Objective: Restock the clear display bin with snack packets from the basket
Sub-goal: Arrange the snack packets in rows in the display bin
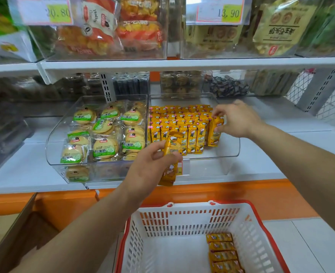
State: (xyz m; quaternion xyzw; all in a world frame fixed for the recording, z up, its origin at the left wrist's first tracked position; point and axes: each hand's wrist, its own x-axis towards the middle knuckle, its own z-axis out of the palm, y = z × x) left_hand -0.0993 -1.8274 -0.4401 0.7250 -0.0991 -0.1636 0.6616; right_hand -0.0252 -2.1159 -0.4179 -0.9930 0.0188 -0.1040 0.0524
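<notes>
Holding packets [171, 143] — left hand [151, 166], right hand [239, 120] — at bin [212, 167].

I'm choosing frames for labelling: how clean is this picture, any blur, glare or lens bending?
Head view: the wide lens bends the white shelf edge; the 13.90 price tag is smeared and washed out, and the snack bags beside it are soft; the yellow snack packets in the clear display bin, the left hand and the right hand read fairly sharp; light is flat, shadows faint.
</notes>
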